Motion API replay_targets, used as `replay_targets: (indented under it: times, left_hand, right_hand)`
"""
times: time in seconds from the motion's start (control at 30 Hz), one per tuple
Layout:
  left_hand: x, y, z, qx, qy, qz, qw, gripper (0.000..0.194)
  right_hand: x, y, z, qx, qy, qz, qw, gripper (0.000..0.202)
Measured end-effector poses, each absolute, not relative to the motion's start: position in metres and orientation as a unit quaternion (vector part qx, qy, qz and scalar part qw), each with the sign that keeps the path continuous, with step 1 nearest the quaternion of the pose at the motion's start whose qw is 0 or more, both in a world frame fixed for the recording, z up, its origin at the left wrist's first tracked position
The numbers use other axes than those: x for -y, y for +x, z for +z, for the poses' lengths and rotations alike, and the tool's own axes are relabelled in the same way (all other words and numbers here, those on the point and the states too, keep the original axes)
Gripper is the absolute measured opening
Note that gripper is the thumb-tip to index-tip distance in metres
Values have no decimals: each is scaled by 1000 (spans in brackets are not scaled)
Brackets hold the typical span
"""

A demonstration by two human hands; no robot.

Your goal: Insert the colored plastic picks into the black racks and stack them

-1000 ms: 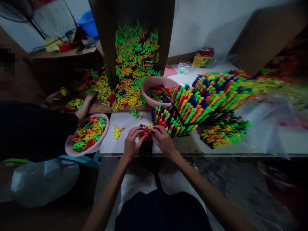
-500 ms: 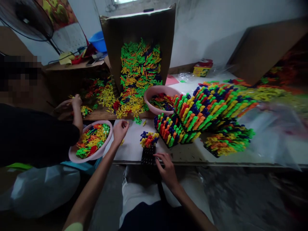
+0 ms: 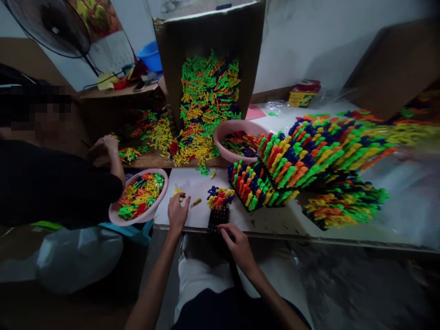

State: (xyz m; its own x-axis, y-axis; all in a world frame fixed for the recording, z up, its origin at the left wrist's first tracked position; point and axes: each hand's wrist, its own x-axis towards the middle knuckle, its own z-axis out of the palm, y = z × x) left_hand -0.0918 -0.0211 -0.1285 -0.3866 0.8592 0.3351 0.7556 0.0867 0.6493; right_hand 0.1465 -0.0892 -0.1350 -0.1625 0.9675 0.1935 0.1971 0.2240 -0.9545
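Note:
My left hand [image 3: 178, 213] hovers low over the white board with thumb and fingers apart. Just beyond its fingertips lie small yellow plastic pieces [image 3: 177, 189], and another yellow piece [image 3: 196, 202] rests to its right. My right hand [image 3: 239, 247] pinches the right edge of a black perforated tray [image 3: 217, 219] near the table's front. Red, orange, yellow and blue figure-shaped pieces [image 3: 220, 198] stand upright in rows at the tray's far end; its near part shows bare holes.
Filled trays of upright colored figures [image 3: 295, 156] are stacked to the right. Pink basins [image 3: 115, 215] of loose pieces sit left and behind. A tilted cardboard box [image 3: 252, 55] spills pieces at the back. On the left, a co-worker's hand [image 3: 110, 143] reaches into a pile.
My left hand has come down and nearer, its pinched fingers now apart. A yellow piece now shows beside it on the board. My right hand stays at the tray; the view has shifted slightly.

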Motion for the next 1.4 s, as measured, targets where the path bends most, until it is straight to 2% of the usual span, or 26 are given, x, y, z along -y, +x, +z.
replay_targets:
  times: [0.1, 0.27, 0.33, 0.4, 0.47, 0.57, 0.67, 0.83, 0.9, 1.03, 1.2, 1.4]
  left_hand:
    - [-2, -110, -119, -801, 512, 309, -20, 37]
    - [-48, -138, -85, -850, 477, 210, 74, 22]
    - [-50, -138, -69, -840, 482, 235, 83, 19]
    - [-32, -125, -56, -802, 495, 326, 75, 22]
    - [5, -98, -48, -731, 500, 459, 65, 25]
    - [74, -43, -54, -683, 466, 549, 121, 27]
    - [126, 8, -75, -670, 453, 544, 223, 24]
    - [137, 39, -113, -653, 493, 461, 344, 22]
    - [126, 38, -120, -655, 537, 419, 327, 18]
    - [100, 35, -123, -666, 633, 346, 191, 9]
    - [68, 40, -131, -696, 662, 265, 83, 18]
    - [54, 52, -139, -754, 630, 167, 85, 27]
  right_hand:
    - [91, 143, -136, 639, -455, 426, 450, 24]
    - [94, 144, -134, 647, -453, 429, 437, 24]
    - [96, 148, -132, 633, -469, 429, 442, 23]
    - [97, 153, -127, 605, -488, 440, 449, 24]
    - [99, 155, -119, 569, -495, 475, 454, 25]
    - [99, 151, -104, 501, -466, 552, 477, 31]
    - [96, 143, -95, 445, -436, 581, 524, 39]
    - [83, 152, -112, 449, -464, 545, 535, 30]
    - [77, 164, -121, 485, -468, 528, 517, 28]
    - [66, 182, -129, 547, -447, 503, 498, 25]
    - [59, 183, -132, 540, -476, 451, 527, 38]
    - [62, 176, -150, 528, -504, 423, 537, 49]
